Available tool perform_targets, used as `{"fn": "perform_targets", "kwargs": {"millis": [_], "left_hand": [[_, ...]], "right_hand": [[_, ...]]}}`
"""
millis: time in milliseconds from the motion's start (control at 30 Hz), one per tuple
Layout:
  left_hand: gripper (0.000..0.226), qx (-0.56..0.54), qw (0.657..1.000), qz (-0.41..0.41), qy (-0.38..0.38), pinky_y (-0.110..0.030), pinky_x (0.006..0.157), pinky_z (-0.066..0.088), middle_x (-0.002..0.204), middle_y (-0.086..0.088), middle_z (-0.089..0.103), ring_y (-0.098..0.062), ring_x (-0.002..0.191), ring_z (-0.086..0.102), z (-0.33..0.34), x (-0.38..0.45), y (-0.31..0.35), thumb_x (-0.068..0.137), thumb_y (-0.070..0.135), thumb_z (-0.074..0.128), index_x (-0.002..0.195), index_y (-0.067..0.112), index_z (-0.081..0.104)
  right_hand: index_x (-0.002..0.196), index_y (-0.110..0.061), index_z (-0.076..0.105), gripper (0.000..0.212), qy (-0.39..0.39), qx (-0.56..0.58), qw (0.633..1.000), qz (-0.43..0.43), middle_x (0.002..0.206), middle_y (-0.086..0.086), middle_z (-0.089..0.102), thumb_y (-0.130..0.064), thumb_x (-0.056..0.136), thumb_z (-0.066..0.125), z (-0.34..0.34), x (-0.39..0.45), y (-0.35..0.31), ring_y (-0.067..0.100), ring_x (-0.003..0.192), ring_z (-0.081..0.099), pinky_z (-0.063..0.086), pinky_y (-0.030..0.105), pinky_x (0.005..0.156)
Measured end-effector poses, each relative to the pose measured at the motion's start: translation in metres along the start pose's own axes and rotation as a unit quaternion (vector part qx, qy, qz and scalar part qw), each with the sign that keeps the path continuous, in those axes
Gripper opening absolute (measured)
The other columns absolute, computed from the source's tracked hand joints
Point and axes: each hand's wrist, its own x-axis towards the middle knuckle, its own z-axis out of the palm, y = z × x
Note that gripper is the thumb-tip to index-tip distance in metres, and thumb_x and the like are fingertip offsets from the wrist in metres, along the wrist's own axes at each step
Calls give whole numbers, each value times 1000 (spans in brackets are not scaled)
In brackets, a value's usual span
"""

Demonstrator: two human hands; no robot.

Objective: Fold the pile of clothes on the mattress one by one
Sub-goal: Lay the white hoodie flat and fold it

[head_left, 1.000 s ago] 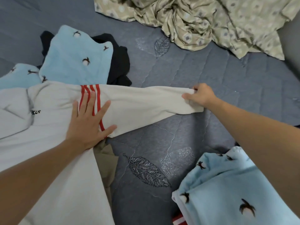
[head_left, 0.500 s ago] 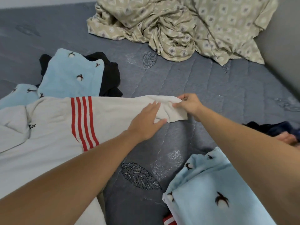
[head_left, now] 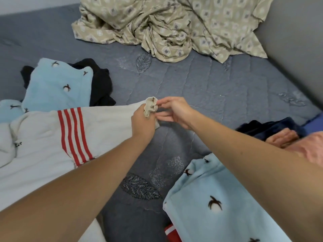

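Note:
A cream sweatshirt (head_left: 43,142) with red stripes on its sleeve lies spread across the left of the grey mattress (head_left: 201,88). My left hand (head_left: 144,120) grips the bunched cuff (head_left: 151,106) at the sleeve's end, lifted off the mattress. Just right of the cuff is my right hand (head_left: 174,111), whose fingertips pinch the cuff's edge. A light blue fleece garment (head_left: 57,86) lies behind the sweatshirt over black clothing (head_left: 101,84).
A crumpled beige patterned sheet (head_left: 171,27) is heaped at the back. Another light blue fleece piece (head_left: 215,203) lies at the near right, with dark navy fabric (head_left: 272,127) and a pink item (head_left: 312,147) at the right edge. A grey wall (head_left: 297,41) rises on the right.
My left hand slid from the red stripes along the sleeve to the cuff and closed around it, bunching it up. The right hand shifted to the cuff's edge.

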Motion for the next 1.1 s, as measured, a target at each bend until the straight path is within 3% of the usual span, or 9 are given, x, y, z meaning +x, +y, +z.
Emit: {"fn": "perform_targets", "kwargs": {"millis": [133,233,333,433,633,733,867,1033,1100], "left_hand": [[20,-81,996,-30,-30,-33,71,47,78,-1,61,-17,75,57,-47,-5,8,98,12,54,79,14,60],[20,-132,990,-30,-23,-16,65,51,85,8,72,-1,77,67,-91,-14,10,98,12,57,95,25,71],[20,-152,988,-38,-13,-26,79,60,99,8,77,-8,96,72,-140,-20,1,96,23,70,115,27,73],[33,-148,987,-45,39,-43,96,59,113,1,76,-19,107,71,-195,-27,-10,94,31,75,125,19,72],[15,-219,964,-62,137,-44,92,60,107,0,78,-21,104,72,-332,-49,-54,103,25,64,112,22,75],[12,-225,954,-78,183,-43,91,61,105,4,79,-21,104,73,-406,-67,-88,102,30,64,106,27,76],[19,-240,937,-101,234,-40,86,63,112,3,77,-22,109,72,-497,-107,-135,104,32,61,118,26,73],[22,-246,912,-130,299,-36,81,61,122,6,69,-29,120,64,-591,-160,-196,106,34,57,127,29,62],[40,-220,909,-169,312,-42,94,58,137,7,59,-29,128,57,-623,-177,-222,104,45,56,142,32,51]], "right_hand": [[137,-12,63,47,26,-207,968,-136,126,11,61,-6,92,76,30,-2,-18,20,107,60,51,35,93],[130,-16,69,43,-53,-282,950,-126,140,-2,57,-19,89,82,60,0,-41,9,125,52,39,21,99],[94,5,71,25,-109,-342,923,-135,90,6,68,-17,89,81,105,2,-58,11,86,60,44,29,79],[80,-1,66,23,-160,-387,891,-173,70,2,56,-17,89,80,171,-2,-69,8,66,51,39,24,63],[100,-16,65,24,-245,-438,852,-149,103,6,70,-34,89,76,297,-4,-72,20,94,67,50,33,84],[98,-29,68,20,-265,-556,779,-123,107,-8,67,-43,88,77,336,4,-62,20,106,64,48,35,93],[107,-18,70,23,-242,-676,682,-136,108,-4,59,-35,92,73,388,8,-44,21,103,55,42,33,89],[75,-32,56,27,-230,-639,693,-243,75,-12,53,-39,97,70,475,-12,-30,14,73,52,37,24,64],[67,-31,53,36,-225,-625,696,-271,67,-10,51,-41,96,71,506,-15,-19,13,67,49,36,28,63]]}}
